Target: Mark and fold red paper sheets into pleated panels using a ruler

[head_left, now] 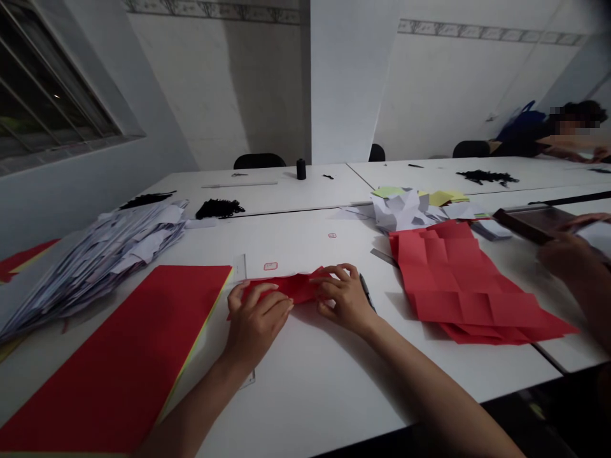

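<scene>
- A folded red paper strip [298, 287] is held at the white tabletop [305, 369].
- Its left part is covered by the left hand [258, 318], fingers slightly parted; grip unclear.
- Its right end is pinched by the right hand [347, 298], fingers curled.

white table [305, 388], smooth red sheets [128, 350], creased red sheets [458, 280], upright black spool [300, 169]
</scene>
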